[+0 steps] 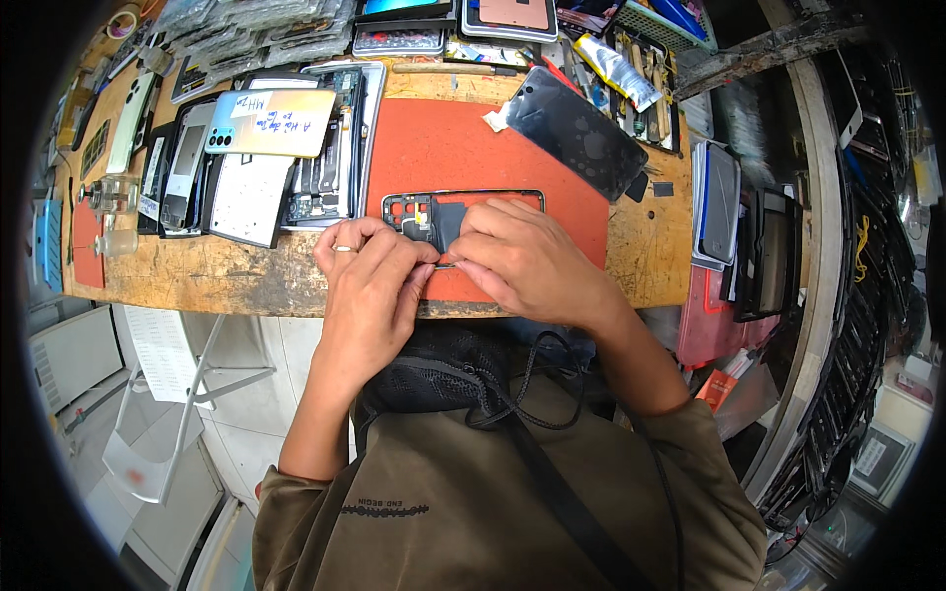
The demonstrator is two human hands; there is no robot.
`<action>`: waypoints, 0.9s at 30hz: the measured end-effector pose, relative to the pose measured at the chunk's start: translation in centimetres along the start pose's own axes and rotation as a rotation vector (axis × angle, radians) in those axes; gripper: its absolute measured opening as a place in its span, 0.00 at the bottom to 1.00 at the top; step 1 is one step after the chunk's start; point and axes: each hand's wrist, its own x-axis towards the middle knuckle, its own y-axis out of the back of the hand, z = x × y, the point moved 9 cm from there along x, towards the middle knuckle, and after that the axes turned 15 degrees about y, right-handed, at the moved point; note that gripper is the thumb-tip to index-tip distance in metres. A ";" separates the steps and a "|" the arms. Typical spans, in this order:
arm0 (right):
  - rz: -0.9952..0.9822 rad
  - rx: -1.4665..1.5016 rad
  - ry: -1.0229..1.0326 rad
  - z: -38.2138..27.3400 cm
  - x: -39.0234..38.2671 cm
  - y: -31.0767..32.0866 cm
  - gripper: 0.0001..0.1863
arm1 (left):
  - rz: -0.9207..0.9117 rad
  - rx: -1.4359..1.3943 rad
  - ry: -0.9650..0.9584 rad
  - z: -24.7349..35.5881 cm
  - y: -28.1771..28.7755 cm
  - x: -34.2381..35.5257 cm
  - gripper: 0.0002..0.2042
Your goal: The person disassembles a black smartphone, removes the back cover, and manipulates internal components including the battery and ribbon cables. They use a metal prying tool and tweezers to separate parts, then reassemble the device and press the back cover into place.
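A black phone frame [422, 219], opened so that its inner parts show, lies on an orange-red mat [443, 138] near the bench's front edge. My left hand [372, 276] is closed at the frame's near left part, with a ring on one finger. From the right, my right hand [520, 251] reaches over the frame and covers much of its right half. The thumbs and forefingers of both hands pinch close together at the near long edge. Anything small between the fingertips is too hidden to name. A dark phone screen [576, 133] lies tilted at the mat's far right corner.
Left of the mat, phones and back covers are piled up, with a yellowish phone cover [268, 123] on top. Glass jars [116, 194] stand farther left. A tool tray [650, 74] and a silver tube [616, 71] lie at the far right. Wrapped parts [246, 34] are stacked behind.
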 end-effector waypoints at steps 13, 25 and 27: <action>-0.041 0.014 -0.019 0.1 0.3 -0.2 0.05 | 0.014 -0.005 0.009 -0.1 -0.1 -0.1 0.09; 0.332 0.262 -0.085 -0.4 0.7 2.2 0.06 | 0.113 -0.448 0.192 -1.1 0.5 0.3 0.06; 0.384 0.299 -0.087 -0.6 0.6 2.4 0.06 | 0.114 -0.557 0.203 -1.3 0.2 0.4 0.06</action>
